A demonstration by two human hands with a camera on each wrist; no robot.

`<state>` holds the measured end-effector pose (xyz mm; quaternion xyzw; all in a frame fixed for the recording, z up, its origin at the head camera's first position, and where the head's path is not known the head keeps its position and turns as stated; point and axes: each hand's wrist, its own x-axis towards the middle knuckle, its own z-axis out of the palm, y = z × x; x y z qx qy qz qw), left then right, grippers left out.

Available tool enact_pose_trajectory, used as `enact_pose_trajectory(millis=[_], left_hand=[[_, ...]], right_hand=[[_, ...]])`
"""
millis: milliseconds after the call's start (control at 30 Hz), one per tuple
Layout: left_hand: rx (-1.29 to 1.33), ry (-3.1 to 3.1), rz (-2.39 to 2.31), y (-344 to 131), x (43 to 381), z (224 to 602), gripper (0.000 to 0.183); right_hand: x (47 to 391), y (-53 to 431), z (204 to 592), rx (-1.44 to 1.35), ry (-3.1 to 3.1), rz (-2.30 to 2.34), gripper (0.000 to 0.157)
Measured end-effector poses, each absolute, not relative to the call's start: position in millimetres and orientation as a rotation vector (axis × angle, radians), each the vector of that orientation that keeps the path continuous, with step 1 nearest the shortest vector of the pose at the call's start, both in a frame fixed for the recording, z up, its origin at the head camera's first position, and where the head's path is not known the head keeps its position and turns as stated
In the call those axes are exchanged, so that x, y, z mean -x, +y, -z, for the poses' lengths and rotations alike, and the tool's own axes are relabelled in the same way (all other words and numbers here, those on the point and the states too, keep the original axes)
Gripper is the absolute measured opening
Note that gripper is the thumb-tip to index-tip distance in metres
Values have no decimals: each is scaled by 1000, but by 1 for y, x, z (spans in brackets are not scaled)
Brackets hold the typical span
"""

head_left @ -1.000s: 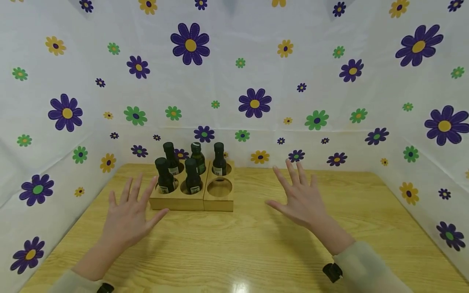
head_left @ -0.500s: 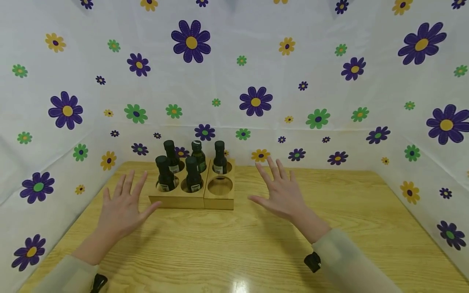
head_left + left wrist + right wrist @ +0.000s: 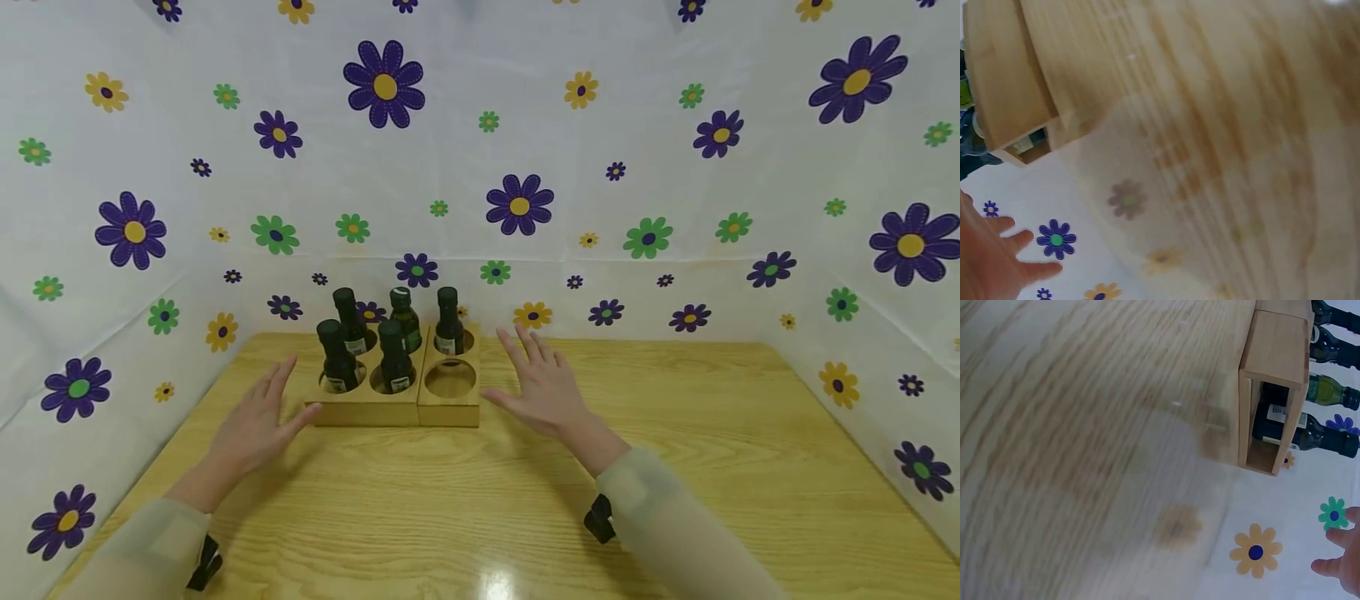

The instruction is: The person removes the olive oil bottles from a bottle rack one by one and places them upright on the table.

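Observation:
Several small dark glass bottles (image 3: 340,360) with black caps stand upright in the round holes of a wooden bottle holder (image 3: 363,414), made of a wide block and a narrow block (image 3: 448,416) side by side. The narrow block has one bottle (image 3: 448,323) at its back and a bare hole in front. My left hand (image 3: 251,423) hovers beside the holder's left front corner, fingers extended, thumb pointing towards it. Just off the narrow block's right side is my right hand (image 3: 542,385), fingers spread. Neither hand holds anything.
The holder rests towards the back left of a light wood table (image 3: 480,500). A white cloth with printed flowers (image 3: 520,206) hangs behind and along both sides. In the right wrist view, the narrow block's open side (image 3: 1263,450) shows the bottle inside.
My right hand has moved left, closer to the holder. My left hand shifted slightly left, then back right, and has turned more side-on. Bottles and holder stay put.

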<state>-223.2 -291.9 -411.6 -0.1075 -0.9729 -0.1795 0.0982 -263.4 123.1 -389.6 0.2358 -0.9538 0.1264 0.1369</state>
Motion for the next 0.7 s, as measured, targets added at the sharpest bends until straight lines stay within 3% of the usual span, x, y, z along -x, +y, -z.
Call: enact_pose_trajectory(millis=[400,700], left_hand=[[438,-2927,1029,-301,241,437,77],[486,-2898,1061,-298,242,436,63]], right_hand=[[274,114,399,-713,-2778,-505,89],[285,114,401,-645,-2815,-672,84]])
